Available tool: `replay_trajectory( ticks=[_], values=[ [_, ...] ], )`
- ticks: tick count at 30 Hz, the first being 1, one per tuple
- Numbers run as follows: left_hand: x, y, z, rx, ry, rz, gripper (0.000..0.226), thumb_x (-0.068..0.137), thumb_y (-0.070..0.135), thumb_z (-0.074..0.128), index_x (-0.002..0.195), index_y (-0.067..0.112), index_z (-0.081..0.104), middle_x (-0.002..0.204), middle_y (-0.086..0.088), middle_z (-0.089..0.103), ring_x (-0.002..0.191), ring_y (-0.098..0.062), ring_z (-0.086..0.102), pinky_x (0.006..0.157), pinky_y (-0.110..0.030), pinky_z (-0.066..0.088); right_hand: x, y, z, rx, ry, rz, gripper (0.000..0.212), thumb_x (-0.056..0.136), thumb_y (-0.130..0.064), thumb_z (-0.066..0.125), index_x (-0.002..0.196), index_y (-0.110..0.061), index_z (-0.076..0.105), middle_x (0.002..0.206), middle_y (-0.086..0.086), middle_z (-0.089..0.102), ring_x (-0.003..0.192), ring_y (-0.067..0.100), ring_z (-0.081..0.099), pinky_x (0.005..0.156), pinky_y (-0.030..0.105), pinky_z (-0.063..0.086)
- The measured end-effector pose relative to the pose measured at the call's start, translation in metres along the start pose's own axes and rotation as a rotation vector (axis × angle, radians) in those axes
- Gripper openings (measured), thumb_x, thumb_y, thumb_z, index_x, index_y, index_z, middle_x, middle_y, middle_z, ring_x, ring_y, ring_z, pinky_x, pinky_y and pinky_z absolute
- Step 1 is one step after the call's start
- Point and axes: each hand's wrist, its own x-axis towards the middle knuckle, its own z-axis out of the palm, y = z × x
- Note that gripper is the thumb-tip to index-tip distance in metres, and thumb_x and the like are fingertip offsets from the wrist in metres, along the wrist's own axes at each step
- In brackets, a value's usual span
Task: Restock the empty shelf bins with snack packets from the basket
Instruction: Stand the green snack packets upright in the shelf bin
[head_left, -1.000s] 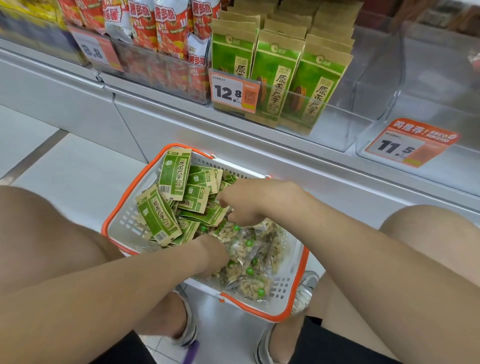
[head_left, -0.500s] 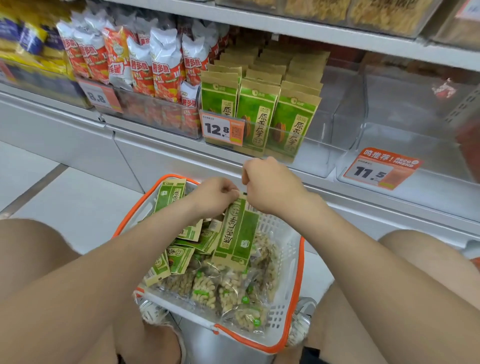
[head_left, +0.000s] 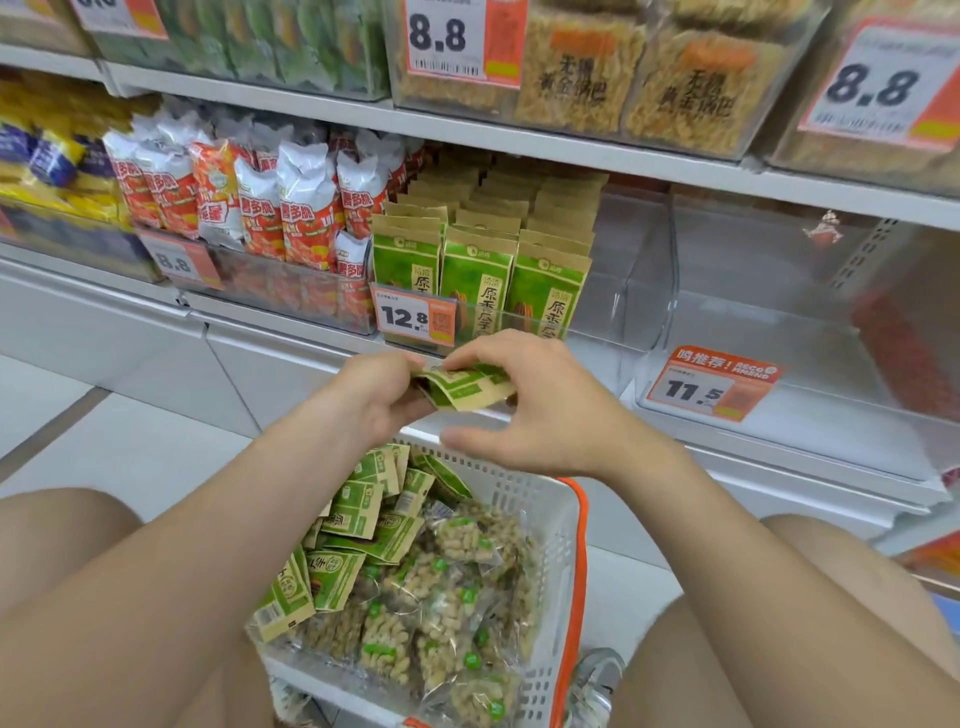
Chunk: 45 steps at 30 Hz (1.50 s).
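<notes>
Head camera looks down on both forearms raised over the basket (head_left: 553, 525), hands meeting just before the shelf edge. The left hand (head_left: 374, 400) clenches one end of a small stack of green packets (head_left: 470, 387). The right hand (head_left: 535, 410) curls its fingers over the stack's top, thumb spread below, so the stack sits between the two grips. The basket holds loose green packets (head_left: 363, 514) and clear bags of nuts (head_left: 441, 613). On the shelf, a clear bin (head_left: 639, 270) holds upright green packs (head_left: 478, 291); the next bin (head_left: 779, 312) carries an 11.5 price tag (head_left: 719, 387).

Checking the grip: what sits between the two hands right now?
Head view: a few green snack packets, gripped by the left hand; the right hand curls over them.
</notes>
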Motion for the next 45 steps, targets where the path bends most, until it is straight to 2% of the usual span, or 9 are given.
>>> replay_trajectory(
  ticks=[3, 6, 9, 14, 20, 24, 29, 41, 45],
  values=[
    [-0.010, -0.002, 0.011, 0.080, -0.074, -0.001, 0.021, 0.107, 0.005, 0.046, 0.107, 0.004, 0.067, 0.100, -0.016, 0.070, 0.088, -0.023, 0.068, 0.061, -0.032, 0.063, 0.004, 0.009, -0.010, 0.005, 0.246, 0.059, 0.021, 0.093, -0.047, 0.069, 0.105, -0.031, 0.076, 0.089, -0.015, 0.074, 0.082, 0.010, 0.066, 0.076, 0.039, 0.056],
    [-0.020, 0.001, 0.023, 0.472, -0.080, 0.227, 0.041, 0.108, 0.044, 0.042, 0.110, 0.018, 0.074, 0.114, -0.003, 0.073, 0.108, -0.021, 0.063, 0.083, -0.036, 0.050, 0.006, 0.019, -0.017, -0.066, 0.299, 0.193, 0.026, 0.100, -0.047, 0.063, 0.093, -0.025, 0.076, 0.075, -0.008, 0.070, 0.072, 0.019, 0.063, 0.071, 0.041, 0.055],
    [-0.034, 0.006, 0.031, 0.530, -0.163, 0.434, 0.060, 0.108, 0.063, 0.028, 0.111, 0.026, 0.076, 0.107, 0.002, 0.076, 0.104, -0.013, 0.069, 0.083, -0.032, 0.051, 0.008, 0.025, -0.021, 0.037, 0.253, 0.302, 0.026, 0.104, -0.043, 0.058, 0.093, -0.024, 0.072, 0.076, -0.004, 0.072, 0.071, 0.028, 0.068, 0.073, 0.045, 0.058],
    [-0.033, 0.001, 0.030, 0.392, -0.256, 0.539, 0.037, 0.110, 0.046, 0.046, 0.118, 0.016, 0.067, 0.110, -0.011, 0.076, 0.105, -0.028, 0.072, 0.100, -0.057, 0.055, 0.007, 0.018, -0.029, 0.448, 0.255, 0.401, 0.022, 0.105, -0.034, 0.059, 0.103, -0.014, 0.068, 0.077, 0.008, 0.077, 0.058, 0.022, 0.074, 0.052, 0.037, 0.057],
    [-0.031, 0.004, 0.034, 0.121, -0.333, 0.371, 0.038, 0.109, 0.039, 0.052, 0.124, 0.006, 0.064, 0.119, -0.017, 0.074, 0.107, -0.026, 0.072, 0.105, -0.057, 0.052, 0.011, 0.028, -0.025, 0.248, 0.438, 0.361, 0.044, 0.096, -0.055, 0.060, 0.092, -0.015, 0.080, 0.076, 0.003, 0.077, 0.070, 0.025, 0.071, 0.076, 0.047, 0.059],
    [-0.030, 0.011, 0.036, 0.562, -0.228, 0.677, 0.054, 0.109, 0.059, 0.037, 0.115, 0.017, 0.070, 0.110, -0.006, 0.075, 0.106, -0.023, 0.069, 0.100, -0.051, 0.053, 0.009, 0.027, -0.031, 0.052, 0.669, 0.267, 0.031, 0.103, -0.044, 0.060, 0.102, -0.022, 0.082, 0.080, -0.006, 0.076, 0.078, 0.021, 0.067, 0.073, 0.041, 0.056],
    [-0.015, -0.001, 0.029, 1.028, -0.071, 0.989, 0.039, 0.109, 0.026, 0.045, 0.148, 0.023, 0.052, 0.144, 0.001, 0.051, 0.131, -0.023, 0.048, 0.112, -0.050, 0.041, 0.011, 0.034, -0.052, 0.039, 0.909, 0.082, 0.019, 0.105, -0.025, 0.064, 0.111, -0.017, 0.080, 0.091, -0.013, 0.075, 0.079, 0.006, 0.065, 0.073, 0.021, 0.051],
    [-0.008, -0.008, 0.029, 1.435, 0.015, 0.964, 0.066, 0.102, 0.025, 0.052, 0.163, 0.033, 0.028, 0.166, 0.006, 0.029, 0.150, -0.027, 0.023, 0.117, -0.057, 0.023, 0.032, 0.054, -0.054, -0.053, 0.903, -0.065, 0.016, 0.102, -0.017, 0.066, 0.110, -0.011, 0.080, 0.100, -0.001, 0.079, 0.091, 0.017, 0.073, 0.083, 0.039, 0.059],
    [-0.007, -0.007, 0.028, 1.451, 0.033, 0.975, 0.066, 0.102, 0.024, 0.051, 0.162, 0.035, 0.029, 0.164, 0.007, 0.032, 0.150, -0.025, 0.024, 0.118, -0.059, 0.021, 0.039, 0.071, -0.047, -0.144, 0.645, 0.166, 0.021, 0.101, -0.035, 0.065, 0.105, -0.023, 0.082, 0.093, -0.003, 0.077, 0.090, 0.021, 0.069, 0.081, 0.038, 0.056]
  ],
)
